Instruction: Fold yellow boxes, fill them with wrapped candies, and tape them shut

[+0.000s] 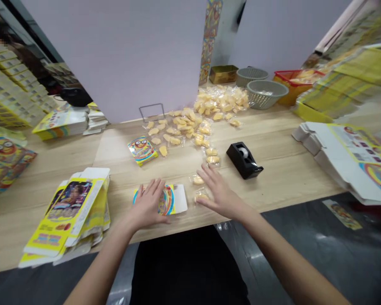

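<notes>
My left hand lies flat with fingers spread on a yellow and blue printed carton, whose white end flap points right. Beside it, my right hand is spread over the table at the edge of two clear-wrapped pale yellow pieces, one wrapped piece above the other wrapped piece; whether it touches them I cannot tell. Farther back sit two more wrapped pieces. A small printed box stands behind my left hand.
A black tape dispenser stands right of centre. Behind it is a pile of wrapped pieces, with grey baskets and a red basket. Flat cartons lie at left, more cartons at right. A wire stand is at the back.
</notes>
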A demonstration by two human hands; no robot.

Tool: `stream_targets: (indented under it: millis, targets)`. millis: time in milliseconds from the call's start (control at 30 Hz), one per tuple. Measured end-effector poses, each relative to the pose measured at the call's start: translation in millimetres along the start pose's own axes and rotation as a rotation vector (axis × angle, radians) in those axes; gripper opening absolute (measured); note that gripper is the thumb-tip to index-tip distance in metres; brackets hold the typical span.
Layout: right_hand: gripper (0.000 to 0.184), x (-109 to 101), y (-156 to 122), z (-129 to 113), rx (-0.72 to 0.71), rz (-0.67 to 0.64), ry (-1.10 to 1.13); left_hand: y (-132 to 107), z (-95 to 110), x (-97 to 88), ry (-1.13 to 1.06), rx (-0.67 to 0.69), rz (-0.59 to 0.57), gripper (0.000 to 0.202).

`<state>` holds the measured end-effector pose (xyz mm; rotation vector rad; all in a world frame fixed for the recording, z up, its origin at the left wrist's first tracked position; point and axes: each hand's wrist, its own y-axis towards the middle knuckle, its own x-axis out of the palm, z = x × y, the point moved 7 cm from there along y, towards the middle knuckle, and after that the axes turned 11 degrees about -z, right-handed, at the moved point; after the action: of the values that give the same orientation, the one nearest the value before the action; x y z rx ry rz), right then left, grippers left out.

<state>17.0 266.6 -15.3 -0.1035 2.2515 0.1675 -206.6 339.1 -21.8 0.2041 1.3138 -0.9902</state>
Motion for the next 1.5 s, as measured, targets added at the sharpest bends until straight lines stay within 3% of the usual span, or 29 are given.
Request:
stream_targets:
  millis: [67, 167, 333, 400, 600, 700, 767, 900, 1033, 1133, 1233, 1333, 1400, 1433, 1500]
  targets:
    - [0.057, 26, 7, 7, -0.018, -0.082, -0.094, -2, -12, 5.5, 0.0, -0.048, 0.028, 0.115]
    - [0.045, 56, 6, 15, -0.093, -0.148, -0.148, 2, -14, 8.7, -0.018, -0.056, 0.071, 0.112]
    - [0.047, 77, 8, -4, -0.311, -0.205, -0.059, 4, -11, 6.8, -0.049, -0.04, 0.102, 0.11]
    - [0.049, 84, 18, -15, -0.338, -0.202, -0.012, 3, -12, 6.9, -0.051, -0.033, 0.109, 0.108]
    - [0.042, 85, 39, -26, -0.143, -0.047, -0.1, 4, -15, 11.3, -0.059, -0.024, 0.122, 0.113]
    - [0.032, 83, 41, -29, -0.074, -0.076, -0.066, 4, -15, 12.6, -0.06, -0.017, 0.123, 0.112]
    - [0.028, 84, 44, -33, -0.059, -0.106, 0.012, 4, -15, 12.8, -0.063, -0.015, 0.129, 0.111]
    - [0.04, 77, 50, -25, 0.073, -0.08, 0.269, 3, -17, 13.1, -0.078, -0.011, 0.137, 0.111]
    - [0.041, 77, 43, -20, 0.121, -0.308, 0.875, 3, -17, 13.5, -0.109, -0.003, 0.135, 0.112]
    - [0.039, 85, 38, -19, 0.259, -0.326, 1.247, 4, -17, 13.7, -0.118, -0.006, 0.156, 0.11]
    - [0.037, 105, 48, -30, 0.296, -0.237, 1.383, 4, -18, 14.3, -0.126, -0.01, 0.184, 0.109]
    - [0.036, 118, 59, -46, 0.3, -0.227, 1.344, 0, -19, 12.0, -0.155, -0.025, 0.227, 0.106]
    - [0.035, 104, 60, -56, 0.23, -0.208, 1.199, -3, -16, 6.6, -0.197, -0.035, 0.288, 0.103]
    - [0.036, 87, 57, -60, 0.169, -0.141, 1.081, -5, -13, 2.1, -0.228, -0.046, 0.346, 0.103]
    - [0.039, 38, 44, -66, 0.039, 0.141, 0.787, -10, -5, -8.9, -0.316, -0.096, 0.537, 0.106]
